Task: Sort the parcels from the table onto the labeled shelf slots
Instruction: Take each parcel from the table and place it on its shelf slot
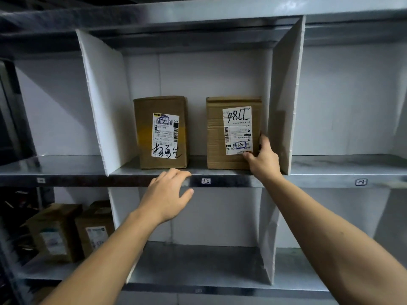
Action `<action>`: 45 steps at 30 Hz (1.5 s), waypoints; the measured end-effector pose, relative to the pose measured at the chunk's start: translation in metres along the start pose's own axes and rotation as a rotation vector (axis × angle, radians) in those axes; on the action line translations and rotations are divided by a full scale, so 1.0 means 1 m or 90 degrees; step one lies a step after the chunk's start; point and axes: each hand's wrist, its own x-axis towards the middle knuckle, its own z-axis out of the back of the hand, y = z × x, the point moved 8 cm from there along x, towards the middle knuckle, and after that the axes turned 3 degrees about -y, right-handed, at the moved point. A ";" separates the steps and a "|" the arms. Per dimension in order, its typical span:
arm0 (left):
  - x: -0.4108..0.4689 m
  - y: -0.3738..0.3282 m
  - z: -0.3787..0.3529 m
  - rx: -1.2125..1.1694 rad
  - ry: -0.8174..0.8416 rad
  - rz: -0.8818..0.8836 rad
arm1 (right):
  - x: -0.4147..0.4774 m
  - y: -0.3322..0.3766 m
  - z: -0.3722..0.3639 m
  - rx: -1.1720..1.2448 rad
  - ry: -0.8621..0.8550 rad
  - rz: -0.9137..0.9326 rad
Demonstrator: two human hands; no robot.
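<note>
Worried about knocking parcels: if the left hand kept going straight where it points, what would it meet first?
Probably the lower right front corner of the brown cardboard box on the left, though the left hand might slip into the gap beside it.

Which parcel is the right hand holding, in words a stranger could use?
On the middle shelf, find the slot tagged 1-2 between white dividers. Of the two standing there, it is the right box, gripped by the right hand. Only its label carries large handwriting across the top.
</note>
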 end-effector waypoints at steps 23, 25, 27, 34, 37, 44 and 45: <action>-0.026 -0.028 -0.058 -0.088 0.084 -0.101 | -0.107 -0.007 0.014 -0.397 -0.076 0.389; -0.031 -0.052 -0.076 -0.107 0.108 -0.131 | -0.117 -0.024 0.024 -0.504 -0.043 0.380; -0.032 -0.081 -0.092 -0.121 0.127 -0.170 | -0.126 -0.046 0.042 -0.589 -0.023 0.341; -0.034 -0.209 -0.139 -0.153 0.175 -0.290 | -0.163 -0.112 0.145 -0.751 0.003 0.188; -0.045 -0.277 -0.155 -0.181 0.201 -0.343 | -0.187 -0.134 0.204 -0.797 -0.002 0.130; -0.096 -0.456 -0.170 -0.231 0.225 -0.456 | -0.255 -0.182 0.371 -0.908 -0.011 -0.068; -0.105 -0.482 -0.172 -0.238 0.227 -0.473 | -0.267 -0.186 0.395 -0.916 -0.014 -0.081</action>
